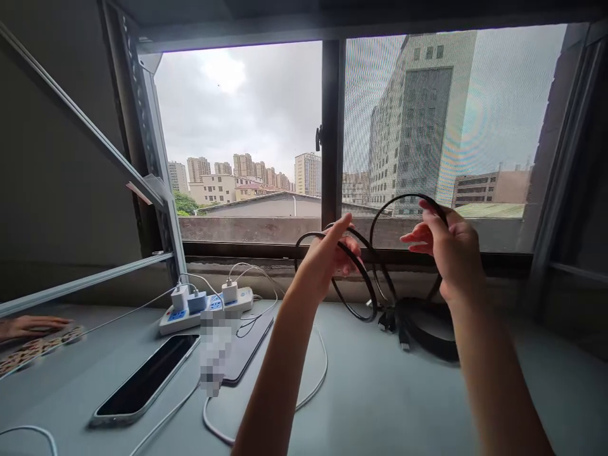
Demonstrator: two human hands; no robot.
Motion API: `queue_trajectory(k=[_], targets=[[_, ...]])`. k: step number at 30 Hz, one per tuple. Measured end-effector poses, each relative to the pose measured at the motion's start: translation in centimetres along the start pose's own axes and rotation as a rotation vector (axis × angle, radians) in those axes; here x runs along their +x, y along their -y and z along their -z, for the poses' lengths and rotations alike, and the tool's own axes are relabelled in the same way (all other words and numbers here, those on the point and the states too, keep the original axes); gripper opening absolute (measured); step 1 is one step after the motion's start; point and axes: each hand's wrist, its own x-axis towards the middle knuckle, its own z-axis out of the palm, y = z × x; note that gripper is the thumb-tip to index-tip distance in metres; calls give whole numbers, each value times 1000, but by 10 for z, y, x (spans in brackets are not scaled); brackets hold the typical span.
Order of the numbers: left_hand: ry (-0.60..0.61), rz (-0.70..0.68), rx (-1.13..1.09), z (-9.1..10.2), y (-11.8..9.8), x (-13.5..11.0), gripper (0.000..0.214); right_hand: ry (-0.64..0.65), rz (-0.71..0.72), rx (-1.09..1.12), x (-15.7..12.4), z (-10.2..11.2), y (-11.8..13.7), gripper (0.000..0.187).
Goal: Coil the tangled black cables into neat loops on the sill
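Both of my hands are raised in front of the window, holding a black cable (pixel 375 259) that curves in loops between them. My left hand (pixel 327 253) grips one loop, with the index finger pointing up. My right hand (pixel 449 244) pinches another loop near its top. The rest of the cable hangs down to a coiled black bundle (pixel 418 329) with connectors lying on the grey table (pixel 380 399) below my right hand.
A white power strip (pixel 204 310) with several chargers sits at the back left. Two phones, one (pixel 147 380) and another (pixel 247 345), lie face up with white cables (pixel 266 430) around them. Another person's hand (pixel 28 326) rests at the far left. A metal frame (pixel 156 190) stands left.
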Motion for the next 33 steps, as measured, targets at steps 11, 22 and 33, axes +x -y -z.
queue_trajectory(k=[11, 22, 33], targets=[[-42, 73, -144, -5, 25, 17, 37, 40, 320, -83, -5, 8, 13, 41], [-55, 9, -183, 14, 18, 21, 32, 406, 167, -105, -3, 4, 0, 75], [4, -27, -119, 21, 12, 20, 38, 579, 160, -202, -13, -2, -4, 89]])
